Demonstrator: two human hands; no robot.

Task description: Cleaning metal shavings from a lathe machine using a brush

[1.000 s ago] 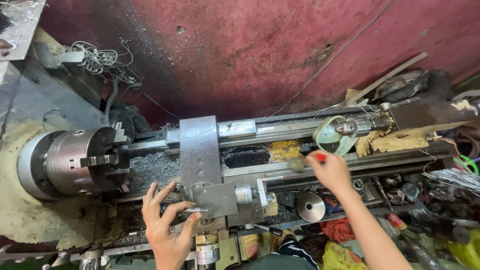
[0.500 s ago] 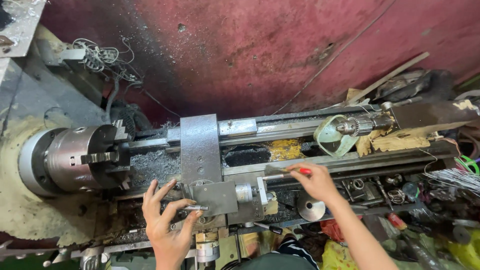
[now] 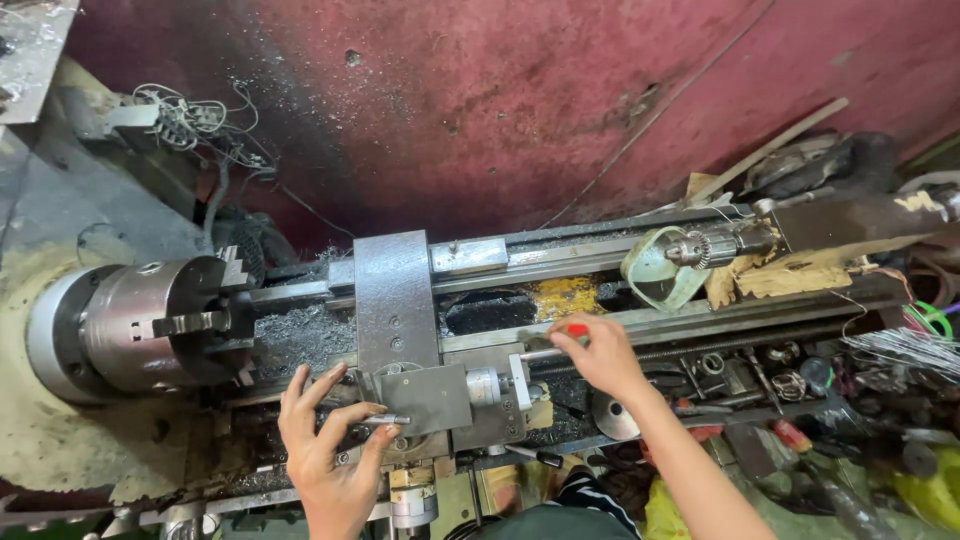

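A small metal lathe lies across the view, with its grey carriage in the middle and a steel chuck at the left. My left hand rests on the carriage's front, thumb and forefinger pinching a small metal handle. My right hand is over the front bed rail, shut on a red-handled tool whose metal shaft points left toward the carriage. The tailstock with its drill chuck sits further right on the bed.
Metal chips cover the bed between chuck and carriage. A red wall rises behind the lathe, with loose wires at upper left. Rings, bolts and tools clutter the tray at the right. Scrap wood lies by the tailstock.
My right hand has moved left along the bed from near the tailstock to just beside the carriage, carrying the red-handled tool. My left hand has stayed on the carriage handle.
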